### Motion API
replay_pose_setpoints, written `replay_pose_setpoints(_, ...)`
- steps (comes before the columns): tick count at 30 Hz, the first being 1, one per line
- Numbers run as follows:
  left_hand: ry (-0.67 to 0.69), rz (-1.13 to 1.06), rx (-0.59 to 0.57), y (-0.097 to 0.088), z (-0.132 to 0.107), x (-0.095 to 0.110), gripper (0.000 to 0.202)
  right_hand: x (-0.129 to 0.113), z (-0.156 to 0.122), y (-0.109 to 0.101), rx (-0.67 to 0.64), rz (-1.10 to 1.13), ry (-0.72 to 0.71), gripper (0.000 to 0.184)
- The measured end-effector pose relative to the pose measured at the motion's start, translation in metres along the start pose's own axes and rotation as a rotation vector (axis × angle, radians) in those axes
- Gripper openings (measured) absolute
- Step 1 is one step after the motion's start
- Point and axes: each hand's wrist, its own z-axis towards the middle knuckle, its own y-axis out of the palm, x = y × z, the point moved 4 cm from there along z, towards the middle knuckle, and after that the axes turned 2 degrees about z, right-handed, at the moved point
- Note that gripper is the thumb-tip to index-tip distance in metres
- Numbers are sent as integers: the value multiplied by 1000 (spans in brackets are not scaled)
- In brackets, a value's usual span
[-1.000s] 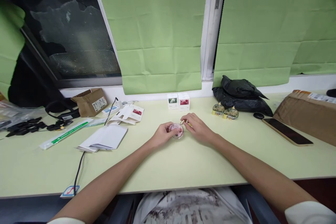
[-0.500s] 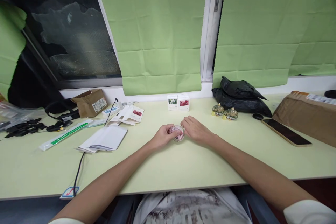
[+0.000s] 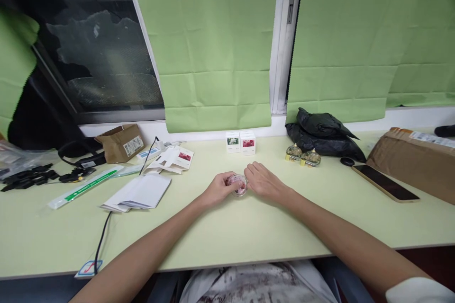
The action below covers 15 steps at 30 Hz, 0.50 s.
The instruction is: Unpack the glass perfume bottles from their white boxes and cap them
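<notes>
The left hand is closing around a round, clear container, its thumb lying across the front, and the right hand is meeting the container's right edge with curled fingers; whether those fingers are gripping anything, I cannot tell. The container is sitting between the 2 hands, over the middle of the bench.

Handling of this piece appears to be under way rather than finished, since both hands are staying occupied with it. A white carton is lying opened out at the left, so its unfolding looks done. What is left cannot be judged, with the right fingers hiding that edge.

The container is looking glassy and smooth, showing mottled pink and white. 2 squat, rounded gold-toned containers, with pointed tops, are standing near crinkled black plastic bags. 2 crisp-edged white boxes with flower pictures are standing side by side below the softly creased green fabric. Smooth white folded sheets are lying to the left.
</notes>
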Motion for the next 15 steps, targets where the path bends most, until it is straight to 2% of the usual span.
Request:
replay_pose_setpoints(3, -18, -36, -64, 1, 0, -2, 37, -3, 0, -1, -3, -15, 7, 15)
replay_pose_setpoints(10, -11, -50, -53, -1, 1, -3, 36, -5, 1, -1, -8, -42, 52, 15)
replay_pose_setpoints(15, -14, -59, -99, -1, 1, 1, 37, 3, 0, -6, -14, -9, 48, 12)
